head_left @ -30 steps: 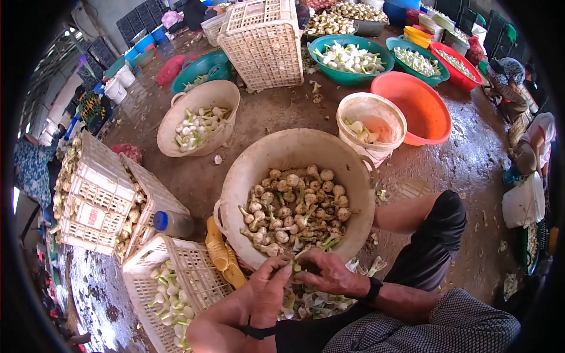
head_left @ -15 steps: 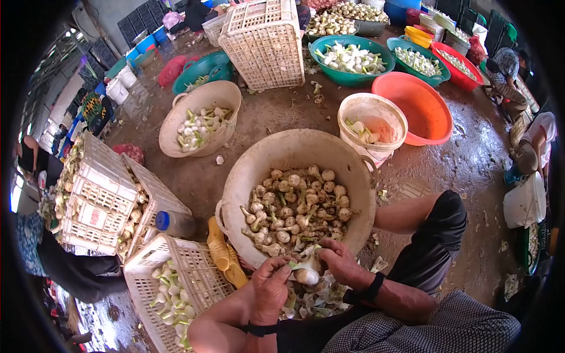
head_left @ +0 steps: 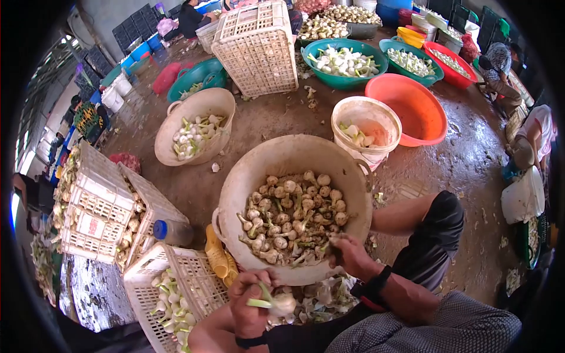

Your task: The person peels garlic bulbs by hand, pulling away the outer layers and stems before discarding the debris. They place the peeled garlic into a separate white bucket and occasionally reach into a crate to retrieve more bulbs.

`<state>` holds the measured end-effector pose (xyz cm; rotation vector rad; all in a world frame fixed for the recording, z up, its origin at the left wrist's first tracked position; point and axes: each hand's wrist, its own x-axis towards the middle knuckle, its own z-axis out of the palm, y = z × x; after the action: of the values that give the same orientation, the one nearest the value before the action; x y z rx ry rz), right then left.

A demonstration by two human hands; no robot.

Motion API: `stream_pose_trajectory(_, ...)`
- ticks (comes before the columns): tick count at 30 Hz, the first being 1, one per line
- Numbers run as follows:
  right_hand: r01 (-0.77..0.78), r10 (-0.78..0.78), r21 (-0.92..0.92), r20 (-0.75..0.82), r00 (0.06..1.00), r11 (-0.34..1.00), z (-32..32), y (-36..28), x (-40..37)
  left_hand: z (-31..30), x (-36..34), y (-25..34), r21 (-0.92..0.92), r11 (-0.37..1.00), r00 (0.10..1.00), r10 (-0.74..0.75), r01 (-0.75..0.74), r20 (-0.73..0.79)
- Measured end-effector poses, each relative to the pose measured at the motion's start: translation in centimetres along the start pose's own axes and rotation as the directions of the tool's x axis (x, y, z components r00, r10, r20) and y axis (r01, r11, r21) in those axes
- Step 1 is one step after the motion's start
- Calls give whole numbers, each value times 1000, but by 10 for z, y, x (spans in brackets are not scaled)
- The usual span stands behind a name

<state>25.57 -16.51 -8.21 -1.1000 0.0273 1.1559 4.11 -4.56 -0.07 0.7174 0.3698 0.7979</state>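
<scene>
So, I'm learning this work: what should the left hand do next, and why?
Perhaps the left hand should move its garlic bulb to the crate beside that arm: the bulb looks pale, like the garlic inside.

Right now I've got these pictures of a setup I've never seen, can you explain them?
No machine here: these are a person's bare hands. Every picture comes from one camera worn on the head, looking forward and down. The left hand holds a garlic bulb with a green stem. The right hand is at the near rim of a big tub; I can't tell whether it grips anything. Soiled bulbs lie inside the tub, with crates and an orange basin on the floor.
</scene>
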Motion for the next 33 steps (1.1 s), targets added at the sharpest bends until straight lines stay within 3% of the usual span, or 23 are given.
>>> stream_pose_trajectory(2,-29,54,-233,99,994,972,6,-1,-14,-7,4,-9,3,998,988,-68,69,-139)
stream_pose_trajectory(3,6,54,-288,201,978,958,6,4,-15,-7,7,-11,68,994,993,-76,83,-95)
stream_pose_trajectory(4,6,56,-287,208,977,958,6,4,-14,-3,6,-13,12,997,996,-78,78,-42)
stream_pose_trajectory(8,18,129,-392,346,929,920,24,4,-31,-4,8,-20,117,988,992,-90,101,-92)
stream_pose_trajectory(10,244,67,-560,477,876,792,25,5,-35,-4,11,-26,161,983,995,-87,93,-46)
stream_pose_trajectory(11,206,136,-563,505,852,801,27,3,-36,-2,10,-26,211,972,994,-93,103,-55)
stream_pose_trajectory(16,279,4,-566,446,895,775,38,5,-46,-7,9,-32,300,949,995,-88,100,-54)
stream_pose_trajectory(18,443,-187,-548,459,868,710,45,4,-52,-8,10,-35,494,864,995,-84,95,-45)
stream_pose_trajectory(19,444,-191,-548,456,869,709,49,2,-54,-9,10,-36,494,864,995,-86,95,-41)
stream_pose_trajectory(21,518,-270,-590,459,846,620,55,-1,-56,-10,9,-38,664,742,992,-128,91,8)
stream_pose_trajectory(24,598,-341,-622,492,801,506,47,4,-46,-4,7,-34,689,712,985,-171,136,-17)
stream_pose_trajectory(28,564,-372,-613,424,826,554,45,1,-48,-3,8,-36,754,634,982,-168,171,-81)
stream_pose_trajectory(30,447,-299,-656,332,895,608,47,-6,-52,-3,11,-40,797,604,997,-72,17,34)
stream_pose_trajectory(33,511,-323,-604,398,858,612,43,-1,-49,0,13,-39,863,503,992,-74,-55,106)
